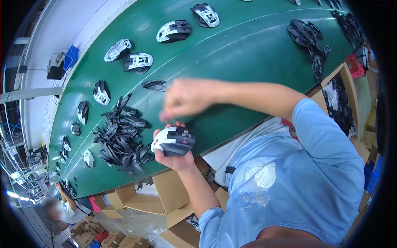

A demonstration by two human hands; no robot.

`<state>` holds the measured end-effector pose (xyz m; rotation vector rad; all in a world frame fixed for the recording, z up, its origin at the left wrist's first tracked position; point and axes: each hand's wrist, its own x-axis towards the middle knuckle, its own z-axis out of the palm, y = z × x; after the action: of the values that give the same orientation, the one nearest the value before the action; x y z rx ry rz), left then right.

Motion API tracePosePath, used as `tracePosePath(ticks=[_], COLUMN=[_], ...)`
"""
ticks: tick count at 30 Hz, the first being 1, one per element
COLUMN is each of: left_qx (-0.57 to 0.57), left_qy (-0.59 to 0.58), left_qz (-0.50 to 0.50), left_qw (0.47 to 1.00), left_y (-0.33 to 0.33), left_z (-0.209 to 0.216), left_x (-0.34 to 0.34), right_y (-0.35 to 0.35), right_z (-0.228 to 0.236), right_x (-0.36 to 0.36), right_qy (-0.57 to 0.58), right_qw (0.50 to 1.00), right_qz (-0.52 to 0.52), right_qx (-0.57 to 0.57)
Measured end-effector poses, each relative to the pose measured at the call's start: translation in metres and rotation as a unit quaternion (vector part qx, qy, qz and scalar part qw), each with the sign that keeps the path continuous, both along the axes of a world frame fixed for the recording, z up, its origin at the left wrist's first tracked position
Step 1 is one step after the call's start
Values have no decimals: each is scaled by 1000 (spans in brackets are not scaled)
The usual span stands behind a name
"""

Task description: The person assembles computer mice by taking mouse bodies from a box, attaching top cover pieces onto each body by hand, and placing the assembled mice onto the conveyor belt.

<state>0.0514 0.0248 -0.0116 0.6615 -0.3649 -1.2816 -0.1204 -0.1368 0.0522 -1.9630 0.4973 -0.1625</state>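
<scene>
My left hand (175,162) is closed around a black and white computer mouse shell (173,141), its fingers wrapping the underside and far edge. Just above it, my right hand (182,99) is curled with the fingertips pinched downward and blurred by motion. Whatever those fingers hold, if anything, is hidden. Next to the right hand, a single thin black plastic side piece (154,85) lies on the green work surface (231,58). Left of the held mouse is a heap of similar black pieces (122,138).
More mouse shells (173,31) stand spaced along the table's far side. Another pile of black parts (308,39) is at the right. Open cardboard boxes (169,192) sit below the near edge. A co-worker (70,211) is at the far left end.
</scene>
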Motion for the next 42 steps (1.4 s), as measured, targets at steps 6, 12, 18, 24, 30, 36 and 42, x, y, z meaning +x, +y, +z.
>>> tracePosePath(ticks=[6, 12, 18, 24, 30, 36, 42], left_qx=[62, 136, 57, 17, -93, -79, -53], left_qy=[137, 15, -12, 317, 370, 400, 146], left_qz=[-98, 5, 9, -134, -237, -283, -234], left_qw=[984, 991, 998, 939, 893, 868, 960], left_y=[8, 5, 6, -24, -42, -51, -55], left_z=[13, 7, -1, 30, 7, 5, 5], left_x=[20, 17, 8, -8, -10, -26, -40], right_y=[-98, -107, -30, 17, 21, 19, 17], right_z=[-22, -41, -43, -39, -53, -57, -63], right_x=[18, 0, -42, -96, -127, -131, -130], right_qy=[61, -35, -122, -82, -114, -96, -81], right_qw=[891, 859, 918, 917, 892, 892, 882], right_qz=[90, 123, -106, -292, -382, -364, -349], right_qx=[-440, -496, -362, -260, -211, -249, -305])
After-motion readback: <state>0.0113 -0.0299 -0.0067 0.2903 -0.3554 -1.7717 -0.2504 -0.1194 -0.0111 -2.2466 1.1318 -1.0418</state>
